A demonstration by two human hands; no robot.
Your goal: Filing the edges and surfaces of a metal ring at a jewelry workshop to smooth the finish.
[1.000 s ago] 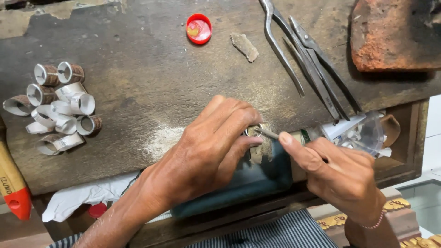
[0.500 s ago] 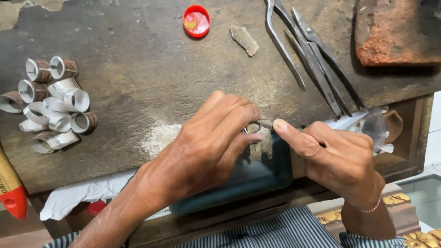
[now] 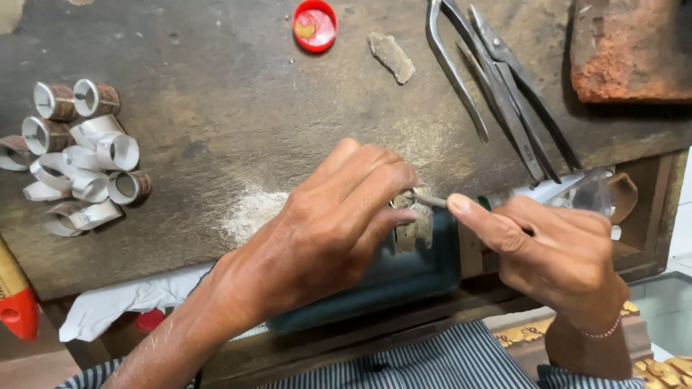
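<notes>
So left hand (image 3: 324, 230) pinches a small grey metal ring (image 3: 404, 200) over the dark worn wooden tabletop (image 3: 216, 108); right hand (image 3: 555, 252) grips a thin metal file (image 3: 430, 200) against it.

The bench (image 3: 216, 130) is dark, matt wood, scuffed and dusted with pale filings. At nine o'clock lie bright metal rings (image 3: 79, 155), some rust-brown outside. The cap (image 3: 315, 25) at twelve o'clock is glossy red plastic. The shears (image 3: 497, 79) at one o'clock are dull grey steel; the brick (image 3: 631, 50) is rough.

A worn, dark wooden workbench (image 3: 216, 108) under even light.
</notes>
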